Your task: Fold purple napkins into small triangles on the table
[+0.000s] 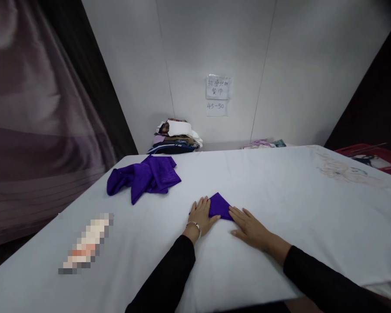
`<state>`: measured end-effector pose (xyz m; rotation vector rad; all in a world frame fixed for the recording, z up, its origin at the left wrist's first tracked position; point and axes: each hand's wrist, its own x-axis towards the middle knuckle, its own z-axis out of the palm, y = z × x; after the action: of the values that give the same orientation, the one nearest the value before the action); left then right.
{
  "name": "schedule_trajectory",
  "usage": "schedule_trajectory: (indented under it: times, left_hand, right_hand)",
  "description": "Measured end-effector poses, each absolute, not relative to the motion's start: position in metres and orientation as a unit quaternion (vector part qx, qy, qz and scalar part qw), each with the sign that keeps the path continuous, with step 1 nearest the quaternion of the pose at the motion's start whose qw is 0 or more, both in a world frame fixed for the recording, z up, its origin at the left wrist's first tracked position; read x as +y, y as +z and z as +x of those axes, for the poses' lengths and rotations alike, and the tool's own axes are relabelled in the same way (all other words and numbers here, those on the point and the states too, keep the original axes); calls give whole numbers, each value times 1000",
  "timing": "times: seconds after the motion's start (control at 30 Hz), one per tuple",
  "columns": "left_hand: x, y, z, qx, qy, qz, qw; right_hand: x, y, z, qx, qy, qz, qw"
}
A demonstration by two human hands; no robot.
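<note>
A purple cloth napkin (219, 206), folded into a small pointed shape, lies on the white-covered table (280, 187) in front of me. Its tip points away from me. My left hand (202, 216) lies flat over its left part, fingers stretched out, with a bracelet at the wrist. The fingertips of my right hand (251, 227) touch its right corner, fingers straight and thumb apart. The napkin's left corner is mostly hidden under my left hand. Farther left, a loose heap of purple cloth (150, 177) lies crumpled near the table's far left edge.
A blurred-out object (87, 243) lies at the left front of the table. Beyond the far edge are stacked folded clothes (177, 137) and more cloth (262, 144). A red basket (378, 158) stands at right. Handwritten paper signs (217, 88) hang on the wall.
</note>
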<state>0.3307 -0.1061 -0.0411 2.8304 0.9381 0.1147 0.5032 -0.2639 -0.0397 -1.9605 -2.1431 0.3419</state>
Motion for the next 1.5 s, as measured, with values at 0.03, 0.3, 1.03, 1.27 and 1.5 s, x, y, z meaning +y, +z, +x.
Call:
schedule_trajectory:
  times: [0.03,0.3,1.03,1.27,1.5]
  left_hand:
    - [-106,-40,331,314,37,945,79]
    - [-109,-37,331,316,27,945,85]
    - [-104,-42,331,313,32,945,94]
    - [-105,-41,331,315,32,944,97]
    - [-105,-42,331,312,35,945,88]
  right_hand:
    - [-271,-39,506,-725,119,-670,104]
    - [-298,-20,521,-709,135,-688,76]
    - [-208,-34,503,-719,139,-673,105]
    - [-282,-43,518,-716,119,-682,90]
    - [-294,-22,513,-714,97,-688,87]
